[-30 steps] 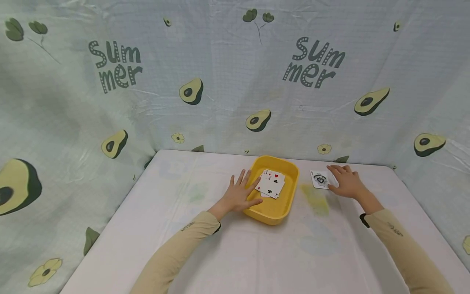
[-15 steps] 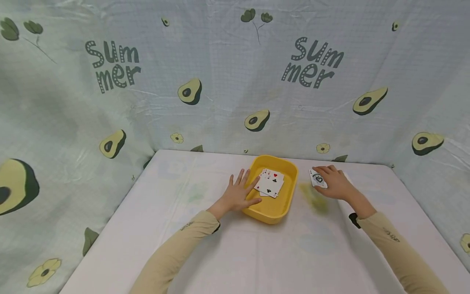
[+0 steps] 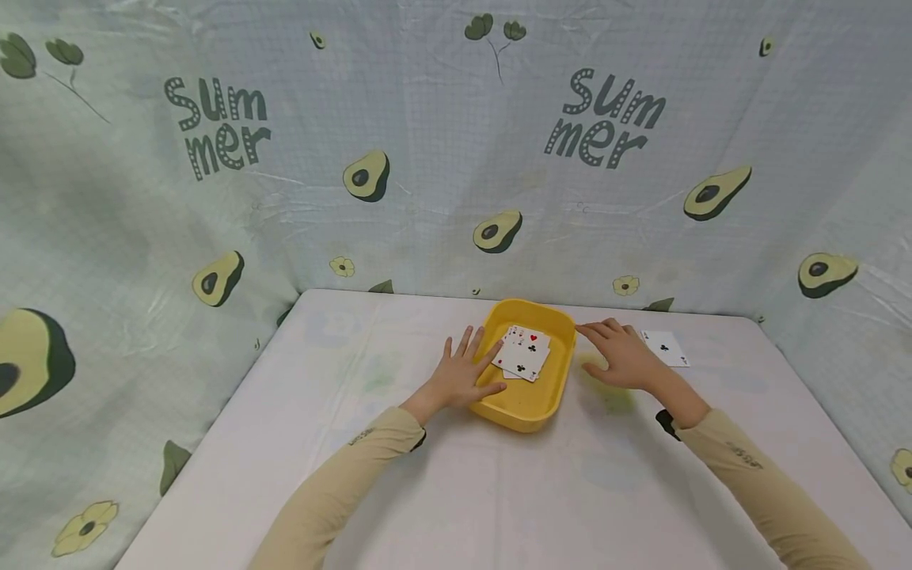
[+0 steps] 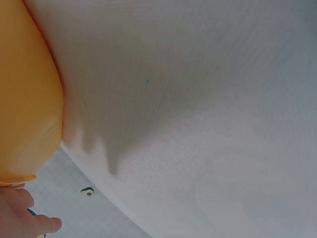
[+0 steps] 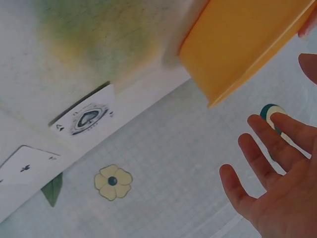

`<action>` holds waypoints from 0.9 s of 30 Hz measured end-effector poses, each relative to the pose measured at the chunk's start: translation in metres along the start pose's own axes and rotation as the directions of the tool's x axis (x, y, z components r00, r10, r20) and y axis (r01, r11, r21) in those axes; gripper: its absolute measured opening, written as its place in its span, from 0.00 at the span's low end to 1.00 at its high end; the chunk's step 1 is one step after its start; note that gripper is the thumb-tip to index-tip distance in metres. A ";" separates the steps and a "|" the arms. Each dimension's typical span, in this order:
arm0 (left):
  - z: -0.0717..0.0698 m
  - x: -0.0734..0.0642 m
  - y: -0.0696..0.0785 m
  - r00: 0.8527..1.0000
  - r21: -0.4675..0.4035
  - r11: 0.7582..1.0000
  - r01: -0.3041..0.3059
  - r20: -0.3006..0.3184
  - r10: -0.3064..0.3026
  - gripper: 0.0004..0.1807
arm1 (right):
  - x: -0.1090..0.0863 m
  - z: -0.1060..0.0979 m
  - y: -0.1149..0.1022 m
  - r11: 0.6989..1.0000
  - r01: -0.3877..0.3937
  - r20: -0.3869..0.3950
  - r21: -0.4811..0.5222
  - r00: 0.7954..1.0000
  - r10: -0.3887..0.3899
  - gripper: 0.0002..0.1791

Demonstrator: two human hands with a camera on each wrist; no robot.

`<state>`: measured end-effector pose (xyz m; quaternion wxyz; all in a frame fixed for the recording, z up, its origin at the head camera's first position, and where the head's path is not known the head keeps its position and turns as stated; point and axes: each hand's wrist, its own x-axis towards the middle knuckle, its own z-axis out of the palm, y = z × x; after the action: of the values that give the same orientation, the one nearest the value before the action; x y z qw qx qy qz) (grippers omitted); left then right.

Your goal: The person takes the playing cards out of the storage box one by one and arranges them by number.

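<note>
A yellow tray (image 3: 523, 408) stands at the table's far middle, with several playing cards (image 3: 526, 361) overlapping face up inside. My left hand (image 3: 458, 380) lies spread over the tray's left rim. Beside the right rim, my right hand (image 3: 621, 358) has its fingers extended and holds nothing; whether a fingertip touches the rim, I cannot tell. In the right wrist view an ace of spades (image 5: 90, 117) lies on the tabletop; the head view has it hidden behind the right hand. Further right is a clubs card (image 3: 666, 348), face up.
The white table (image 3: 456, 499) ends at the back against a hanging cloth (image 3: 427, 103) printed with avocados and lettering. Cloth also hangs at both sides. Table surface spreads in front of the tray and to its left.
My right hand has moved left from over the ace of spades toward the tray. The clubs card, hidden before, now shows behind it. My left hand stays on the tray.
</note>
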<state>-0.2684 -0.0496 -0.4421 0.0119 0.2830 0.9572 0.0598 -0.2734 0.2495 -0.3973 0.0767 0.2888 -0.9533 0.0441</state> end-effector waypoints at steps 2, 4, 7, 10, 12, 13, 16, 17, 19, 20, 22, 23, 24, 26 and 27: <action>0.001 0.000 -0.001 1.000 -0.002 1.000 0.002 0.001 -0.002 0.41 | 0.003 0.000 -0.005 1.000 0.010 0.005 0.001 1.000 -0.010 0.33; 0.002 0.000 -0.001 1.000 -0.006 1.000 0.005 0.003 -0.005 0.41 | 0.005 0.001 -0.010 1.000 0.020 0.005 0.009 1.000 -0.021 0.33; 0.003 0.001 -0.001 1.000 -0.009 1.000 0.009 0.009 -0.009 0.41 | 0.009 0.001 -0.015 0.999 0.036 0.005 0.011 0.999 -0.036 0.33; 0.003 0.001 -0.001 1.000 -0.008 1.000 0.011 0.013 -0.011 0.41 | 0.012 0.002 -0.018 0.999 0.047 0.006 0.008 0.999 -0.047 0.33; 0.003 0.001 -0.002 1.000 -0.004 1.000 0.010 0.011 -0.010 0.41 | 0.014 0.004 -0.020 0.998 0.057 0.006 0.008 0.998 -0.057 0.33; 0.003 0.001 -0.001 1.000 -0.001 1.000 0.009 0.009 -0.009 0.41 | 0.016 0.005 -0.021 0.998 0.060 0.006 0.010 0.998 -0.060 0.33; 0.002 0.001 -0.001 1.000 -0.001 1.000 0.006 0.000 -0.006 0.41 | 0.020 0.008 -0.023 0.997 0.074 0.011 -0.001 0.997 -0.074 0.33; 0.002 0.001 -0.001 1.000 -0.002 1.000 0.006 -0.001 -0.006 0.41 | 0.021 0.008 -0.025 0.997 0.076 0.015 -0.003 0.997 -0.076 0.33; 0.002 0.001 -0.001 1.000 -0.004 1.000 0.008 0.001 -0.008 0.41 | 0.023 0.010 -0.027 0.997 0.080 0.022 0.002 0.997 -0.080 0.33; 0.002 0.001 -0.001 1.000 -0.005 1.000 0.010 0.003 -0.010 0.41 | 0.025 0.010 -0.029 0.997 0.079 0.030 -0.002 0.996 -0.079 0.32; 0.002 0.001 -0.001 1.000 -0.004 1.000 0.014 0.009 -0.014 0.41 | 0.027 0.012 -0.031 0.997 0.079 0.043 -0.001 0.996 -0.079 0.33; 0.002 0.001 -0.001 1.000 -0.002 1.000 0.016 0.011 -0.016 0.41 | 0.028 0.014 -0.033 0.997 0.080 0.044 0.001 0.996 -0.080 0.33; 0.003 0.002 -0.001 1.000 0.002 1.000 0.018 0.011 -0.018 0.41 | 0.030 0.016 -0.033 0.997 0.081 0.046 0.001 0.996 -0.081 0.33; 0.003 0.002 -0.001 1.000 0.008 1.000 0.019 0.008 -0.019 0.41 | 0.033 0.021 -0.034 0.997 0.080 0.055 -0.007 0.995 -0.080 0.33; 0.004 0.002 -0.001 1.000 0.008 1.000 0.019 0.006 -0.019 0.41 | 0.034 0.024 -0.034 0.997 0.081 0.058 -0.010 0.995 -0.080 0.33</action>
<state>-0.2705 -0.0488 -0.4461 0.0144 0.2742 0.9600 0.0550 -0.2855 0.1997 -0.4133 0.0529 0.3277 -0.9429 0.0265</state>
